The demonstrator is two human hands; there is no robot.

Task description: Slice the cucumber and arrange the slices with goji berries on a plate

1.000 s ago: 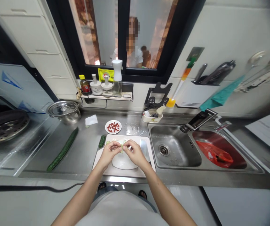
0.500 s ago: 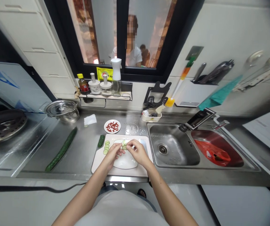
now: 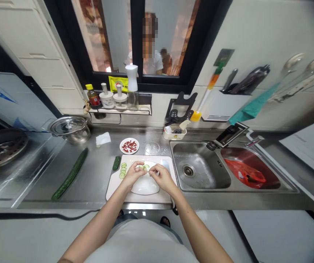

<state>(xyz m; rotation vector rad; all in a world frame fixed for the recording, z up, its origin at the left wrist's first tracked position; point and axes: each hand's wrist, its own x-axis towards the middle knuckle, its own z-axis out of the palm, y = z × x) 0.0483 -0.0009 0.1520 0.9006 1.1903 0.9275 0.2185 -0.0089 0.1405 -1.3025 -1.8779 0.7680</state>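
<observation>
Both my hands meet over a white plate (image 3: 146, 188) that sits on a light cutting board (image 3: 115, 191). My left hand (image 3: 133, 175) has its thumb and fingers curled at pale green cucumber slices (image 3: 146, 166); it seems to pinch one, while others lie on the plate's far part. Close beside it, my right hand (image 3: 161, 178) is closed in a pinch, the fingertips hiding whatever is between them. A short row of overlapping cucumber slices (image 3: 123, 170) lies on the board left of the plate. At the board's upper left corner rests a cut cucumber piece (image 3: 116, 163).
A whole cucumber (image 3: 70, 173) lies on the steel counter to the left, near a lidded pot (image 3: 70, 128). Behind the board stands a small plate of red bits (image 3: 129, 146). The double sink (image 3: 200, 179) is at right, a red bag (image 3: 246, 173) in its far basin. A person (image 3: 152, 64) shows in the window.
My fingertips have drawn slightly apart, and the left fingers now reach over more openly. The slice that showed between both hands is now mostly hidden. The view has shifted a little.
</observation>
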